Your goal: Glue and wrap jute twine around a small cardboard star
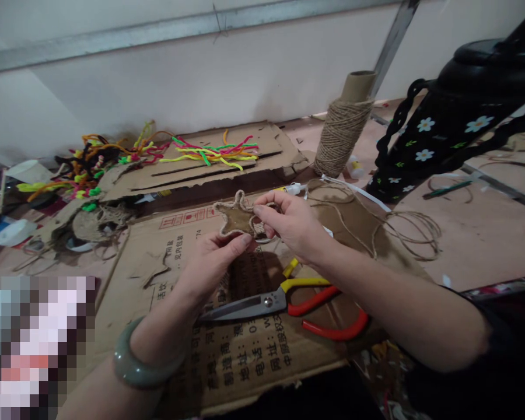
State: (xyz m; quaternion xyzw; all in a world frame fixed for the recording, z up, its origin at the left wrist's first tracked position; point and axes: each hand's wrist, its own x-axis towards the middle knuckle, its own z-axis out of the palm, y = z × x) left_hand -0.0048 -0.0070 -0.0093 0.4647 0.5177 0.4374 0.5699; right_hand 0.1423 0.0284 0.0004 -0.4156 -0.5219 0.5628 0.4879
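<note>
Between both hands, above a printed cardboard sheet (pixel 179 251), is a small wavy-edged cardboard cutout (pixel 237 220) with jute twine running along its rim. My left hand (pixel 221 254) grips its lower edge, thumb on top. At its right side my right hand (pixel 284 221) is closed in a pinch on the twine edge; the fingertips partly hide the spot. Under my hands, scissors (pixel 269 302) with red and yellow handles lie on the cardboard, blades pointing left and slightly apart. Loose jute twine (pixel 413 233) trails in loops to the right.
A tall cone of jute twine (pixel 343 134) stands at the back, beside a black flowered bottle (pixel 455 116). Colourful fuzzy stems (pixel 214 153) and dark thin sticks lie on another cardboard piece (pixel 284 143). White tape rolls (pixel 15 232) and scraps are at the left.
</note>
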